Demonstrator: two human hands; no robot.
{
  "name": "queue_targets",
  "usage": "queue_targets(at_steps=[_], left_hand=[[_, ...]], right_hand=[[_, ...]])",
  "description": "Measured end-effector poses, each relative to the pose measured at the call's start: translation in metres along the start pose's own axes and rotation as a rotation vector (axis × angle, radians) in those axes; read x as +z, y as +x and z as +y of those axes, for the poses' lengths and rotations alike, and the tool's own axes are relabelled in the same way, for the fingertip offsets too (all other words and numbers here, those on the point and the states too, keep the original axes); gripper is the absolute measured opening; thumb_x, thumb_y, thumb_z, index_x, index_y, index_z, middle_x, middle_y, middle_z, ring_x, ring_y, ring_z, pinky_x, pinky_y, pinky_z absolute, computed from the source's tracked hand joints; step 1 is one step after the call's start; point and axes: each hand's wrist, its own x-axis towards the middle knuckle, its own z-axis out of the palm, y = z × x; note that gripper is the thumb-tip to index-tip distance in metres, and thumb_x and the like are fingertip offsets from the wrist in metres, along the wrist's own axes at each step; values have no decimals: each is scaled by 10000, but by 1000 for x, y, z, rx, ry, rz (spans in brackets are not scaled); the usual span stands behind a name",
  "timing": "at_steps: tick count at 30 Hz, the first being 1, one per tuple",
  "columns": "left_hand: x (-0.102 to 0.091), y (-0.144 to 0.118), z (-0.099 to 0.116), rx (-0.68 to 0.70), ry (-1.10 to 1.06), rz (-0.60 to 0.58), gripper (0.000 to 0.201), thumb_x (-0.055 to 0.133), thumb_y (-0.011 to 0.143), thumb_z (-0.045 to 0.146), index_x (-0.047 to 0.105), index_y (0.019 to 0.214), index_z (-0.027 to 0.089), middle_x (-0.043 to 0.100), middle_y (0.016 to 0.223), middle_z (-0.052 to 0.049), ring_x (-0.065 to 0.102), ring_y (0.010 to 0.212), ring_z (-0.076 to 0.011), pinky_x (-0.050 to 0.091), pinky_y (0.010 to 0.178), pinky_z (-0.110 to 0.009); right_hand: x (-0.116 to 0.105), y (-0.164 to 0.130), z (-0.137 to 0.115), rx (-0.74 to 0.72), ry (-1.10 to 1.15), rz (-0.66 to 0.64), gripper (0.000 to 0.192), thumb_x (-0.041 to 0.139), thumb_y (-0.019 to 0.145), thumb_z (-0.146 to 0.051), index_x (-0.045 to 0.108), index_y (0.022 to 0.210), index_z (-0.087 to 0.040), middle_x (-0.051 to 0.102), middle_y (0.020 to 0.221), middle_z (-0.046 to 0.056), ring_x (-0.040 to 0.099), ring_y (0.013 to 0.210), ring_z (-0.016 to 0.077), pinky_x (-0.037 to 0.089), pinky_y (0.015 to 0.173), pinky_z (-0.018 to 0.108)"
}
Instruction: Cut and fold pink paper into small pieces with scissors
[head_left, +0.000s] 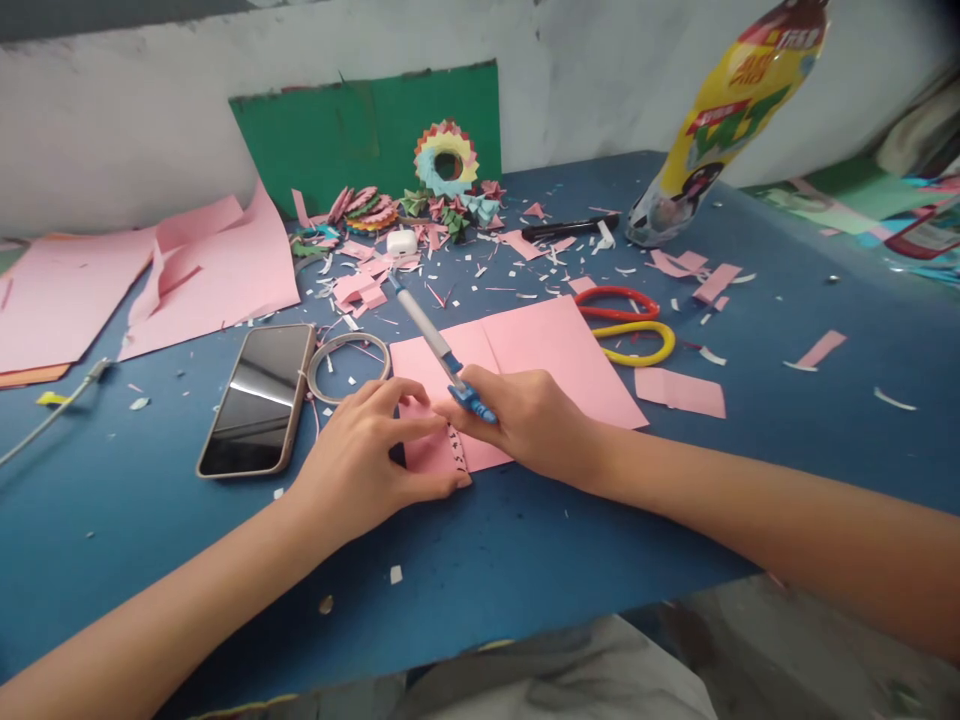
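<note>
Under both hands: a pink sheet [551, 345], creased and flat on the bench [765, 410], its left part beneath the fingers.
Left hand [367, 440]: half curled, thumb and forefinger apart, their tips at the two ends of a marked strip [457, 448]; likely spread so to steady it while leaving the marks uncovered.
Right hand [529, 415]: curled about the pen [426, 325], fingertips beside the strip's far end; whether they also pinch paper is hidden.
Pen: slanting out ahead of the right hand, seemingly tucked aside so those fingertips can serve the paper.
Scissors [670, 343]: just beyond the right hand, loops outward, blades hidden, perhaps under the sheet; handy to reach.
Ring [349, 339]: just beyond the left hand.
Phone [259, 400]: left of the left hand, screen up, probably laid clear of the sheet.
Wreath [427, 165]: well beyond both hands, before the green board [322, 140], perhaps to spare it knocks.
Bottle [720, 120]: far beyond the right hand, well apart from the sheet.
</note>
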Motion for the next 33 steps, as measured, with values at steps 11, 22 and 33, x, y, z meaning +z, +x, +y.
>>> queue_targets(at_steps=[11,22,33], left_hand=[[2,-2,0,-16,8,17,284,666,654,388,696,912,273,559,1010,-56,517,895,-235,422,798,-390],[1,-2,-2,15,69,8,368,613,706,464,675,986,235,568,1022,-86,522,910,-256,431,779,-410],[-3,-4,-6,98,-97,-8,477,667,651,505,583,1019,214,620,1121,-54,543,1056,-241,260,1019,-471]], right_hand=[[-8,-18,-16,-129,30,-66,172,390,898,-191,482,756,-158,562,571,0,527,524,95,425,524,193],[-16,-28,-37,-230,21,-144,273,332,893,-135,518,693,-138,570,547,21,524,492,114,425,491,221],[-70,-4,20,-137,-516,131,139,470,880,-253,542,808,-160,647,686,29,601,616,122,403,533,210]])
